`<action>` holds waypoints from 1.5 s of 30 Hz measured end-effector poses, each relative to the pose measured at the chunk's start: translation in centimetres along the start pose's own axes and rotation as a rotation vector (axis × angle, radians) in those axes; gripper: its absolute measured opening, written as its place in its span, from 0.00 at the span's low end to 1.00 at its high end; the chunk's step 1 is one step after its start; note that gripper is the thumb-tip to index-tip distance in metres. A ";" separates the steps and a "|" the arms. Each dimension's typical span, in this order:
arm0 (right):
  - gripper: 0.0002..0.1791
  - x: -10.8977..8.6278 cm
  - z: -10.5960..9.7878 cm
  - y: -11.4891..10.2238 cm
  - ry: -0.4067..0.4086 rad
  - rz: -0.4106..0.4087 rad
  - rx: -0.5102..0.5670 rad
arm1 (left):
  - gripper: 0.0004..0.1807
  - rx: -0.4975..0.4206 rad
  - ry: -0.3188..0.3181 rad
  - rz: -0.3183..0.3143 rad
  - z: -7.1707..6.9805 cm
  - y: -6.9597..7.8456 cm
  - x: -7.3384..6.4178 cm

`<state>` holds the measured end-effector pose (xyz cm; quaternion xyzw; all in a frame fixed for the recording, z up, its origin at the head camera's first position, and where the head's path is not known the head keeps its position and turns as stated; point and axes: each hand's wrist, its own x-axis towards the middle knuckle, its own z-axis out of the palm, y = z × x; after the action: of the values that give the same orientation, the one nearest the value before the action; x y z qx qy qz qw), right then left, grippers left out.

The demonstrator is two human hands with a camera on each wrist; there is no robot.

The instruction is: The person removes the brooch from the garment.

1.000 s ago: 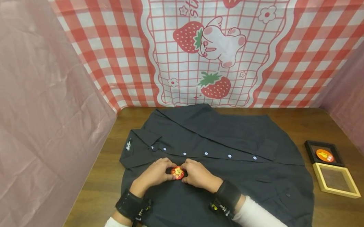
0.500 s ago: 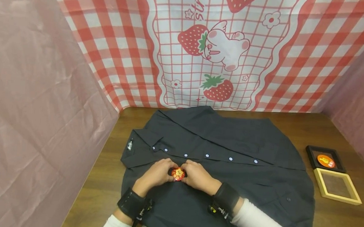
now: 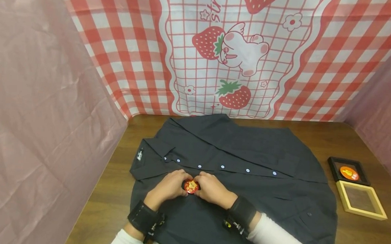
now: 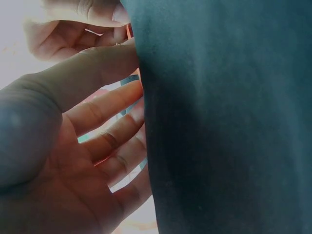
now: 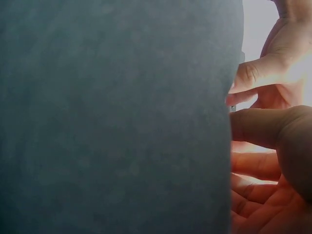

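A round red badge with a yellow star (image 3: 191, 186) lies against the front of a dark grey button-up shirt (image 3: 244, 202). My left hand (image 3: 169, 186) pinches the badge's left side between thumb and fingers. From the opposite side, my right hand (image 3: 214, 189) grips its right edge. Dark cloth (image 4: 224, 117) fills most of the left wrist view and hides the fingertips of the left hand (image 4: 73, 161). In the right wrist view, cloth (image 5: 117, 117) likewise covers the tips of the right hand's fingers (image 5: 256, 165); the badge's back cannot be made out.
The shirt is spread on a brown wooden table (image 3: 109, 176), collar to the left. At the right lie a black frame (image 3: 334, 169) with an orange round badge (image 3: 349, 173) and a pale yellow frame (image 3: 364, 213). A strawberry-print cloth (image 3: 231, 65) hangs behind.
The head view has shifted slightly, so the scene sits a little lower. Both hands keep their hold on the badge, with hardly any movement over the shirt.
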<state>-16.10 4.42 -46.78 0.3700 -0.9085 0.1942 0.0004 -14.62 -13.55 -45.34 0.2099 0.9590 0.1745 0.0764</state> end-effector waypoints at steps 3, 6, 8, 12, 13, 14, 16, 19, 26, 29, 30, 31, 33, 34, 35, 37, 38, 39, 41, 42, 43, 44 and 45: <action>0.13 -0.2 0.0 -0.1 -0.007 -0.004 0.003 | 0.25 -0.022 0.004 -0.005 0.0 0.0 -0.1; 0.13 -0.4 0.1 -0.1 -0.014 -0.001 0.017 | 0.23 -0.041 0.006 -0.001 0.1 0.0 -0.2; 0.13 -0.5 0.1 -0.2 -0.013 0.000 0.030 | 0.21 -0.049 0.007 0.002 0.1 0.0 -0.3; 0.13 -0.6 0.0 -0.1 -0.017 0.008 0.053 | 0.18 -0.072 0.023 -0.003 0.0 -0.1 -0.3; 0.13 -0.6 0.0 -0.1 -0.021 0.011 0.056 | 0.17 -0.079 0.027 -0.007 -0.1 -0.1 -0.3; 0.13 -0.6 -0.1 -0.1 -0.025 0.011 0.061 | 0.17 -0.081 0.031 -0.009 -0.1 -0.2 -0.2; 0.13 -0.5 -0.1 0.0 -0.033 0.015 0.073 | 0.15 -0.095 0.033 -0.017 -0.2 -0.2 -0.2; 0.13 -0.5 -0.3 0.2 -0.046 0.026 0.099 | 0.14 -0.103 0.029 -0.023 -0.3 -0.3 0.0; 0.10 -0.4 -0.6 0.8 -0.029 0.049 0.184 | 0.13 -0.126 0.030 -0.041 -0.3 -0.4 0.2; 0.09 -0.6 -0.4 1.0 -0.020 0.053 0.217 | 0.11 -0.122 0.053 -0.023 -0.2 -0.4 0.1; 0.09 -0.6 -0.3 1.0 -0.017 0.052 0.228 | 0.10 -0.124 0.064 -0.016 -0.2 -0.5 0.0; 0.09 -0.6 -0.2 1.1 -0.013 0.049 0.238 | 0.09 -0.125 0.077 -0.009 -0.2 -0.5 0.0; 0.09 -0.6 -0.1 1.2 -0.003 0.046 0.266 | 0.08 -0.132 0.104 0.002 -0.2 -0.6 0.0; 0.08 -0.6 0.0 1.3 0.004 0.044 0.285 | 0.08 -0.138 0.115 0.005 -0.2 -0.6 0.0; 0.08 -0.6 0.1 1.3 0.011 0.043 0.308 | 0.07 -0.138 0.126 0.013 -0.2 -0.7 0.0; 0.06 -0.6 0.2 1.5 0.027 0.038 0.346 | 0.07 -0.146 0.142 0.024 -0.3 -0.7 -0.1; 0.05 -0.5 0.2 1.6 0.035 0.036 0.360 | 0.07 -0.149 0.150 0.030 -0.3 -0.7 -0.1; 0.05 -0.5 0.2 1.6 0.041 0.032 0.371 | 0.07 -0.149 0.156 0.036 -0.3 -0.8 -0.1; 0.05 -0.6 0.1 1.8 0.050 0.021 0.383 | 0.07 -0.149 0.165 0.042 -0.4 -0.8 -0.1; 0.05 -0.6 0.1 1.8 0.054 0.013 0.381 | 0.07 -0.152 0.167 0.039 -0.4 -0.8 0.0; 0.05 -0.6 0.0 1.8 0.058 0.004 0.379 | 0.07 -0.151 0.171 0.038 -0.3 -0.8 0.0; 0.06 -0.6 -0.1 1.8 0.059 -0.003 0.379 | 0.08 -0.152 0.173 0.036 -0.3 -0.8 0.0; 0.06 -0.6 -0.2 1.8 0.058 -0.009 0.382 | 0.08 -0.151 0.174 0.035 -0.3 -0.8 0.0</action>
<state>-16.91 6.06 -47.36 0.3615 -0.8530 0.3739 -0.0428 -15.02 -14.34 -45.38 0.2045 0.9423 0.2650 0.0052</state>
